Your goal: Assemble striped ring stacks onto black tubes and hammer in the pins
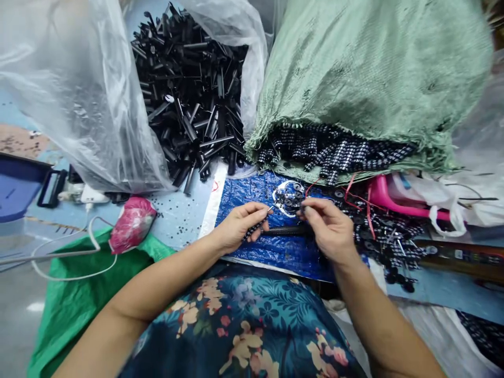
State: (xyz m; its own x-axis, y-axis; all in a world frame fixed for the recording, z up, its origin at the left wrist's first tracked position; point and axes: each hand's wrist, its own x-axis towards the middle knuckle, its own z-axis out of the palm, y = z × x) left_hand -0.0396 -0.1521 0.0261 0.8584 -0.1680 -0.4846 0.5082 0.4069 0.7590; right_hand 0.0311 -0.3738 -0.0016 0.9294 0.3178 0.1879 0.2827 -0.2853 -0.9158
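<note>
My left hand (240, 226) is closed around a small black piece with white marks (254, 230); a thin light-coloured tip shows at the fingertips. My right hand (331, 228) pinches a small dark piece (302, 211), mostly hidden by the fingers. Both hands are over a blue printed sheet (236, 194), a short gap apart. Beneath them a black bar (289, 231) lies across the sheet. Several small black discs (290, 197) are heaped just beyond the fingertips.
A clear plastic bag (114, 105) holds black tube-like parts (197, 94). A green woven sack (374, 68) spills white-marked black pieces (342, 152). More pieces (401, 241) lie on the right beside a pink handle (381, 194). On the left are a pink wrapped bundle (133, 223) and a white cable (92, 236).
</note>
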